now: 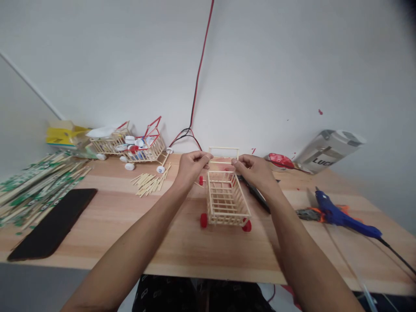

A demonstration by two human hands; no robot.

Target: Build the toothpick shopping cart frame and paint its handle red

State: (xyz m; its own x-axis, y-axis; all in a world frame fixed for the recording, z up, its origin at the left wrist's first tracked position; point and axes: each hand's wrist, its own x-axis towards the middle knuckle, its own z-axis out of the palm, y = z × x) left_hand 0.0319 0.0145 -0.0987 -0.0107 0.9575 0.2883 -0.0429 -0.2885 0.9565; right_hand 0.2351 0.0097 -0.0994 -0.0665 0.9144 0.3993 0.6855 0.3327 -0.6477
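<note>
A small cart [226,200] built of thin wooden sticks, with red wheels, stands on the wooden table [182,242] in the middle. A thin stick frame [223,150] rises at its far end. My left hand [192,167] pinches the left side of that frame. From the other side, my right hand [255,170] pinches the frame's right end. Both hands have their fingers closed on the sticks.
Two finished stick carts [131,146] with bottle caps sit at the back left, loose sticks [150,181] near them. Wrapped chopsticks [35,184] and a black phone [53,223] lie left. A blue glue gun [341,214] lies right, beside pliers. A red and black wire [198,78] hangs on the wall.
</note>
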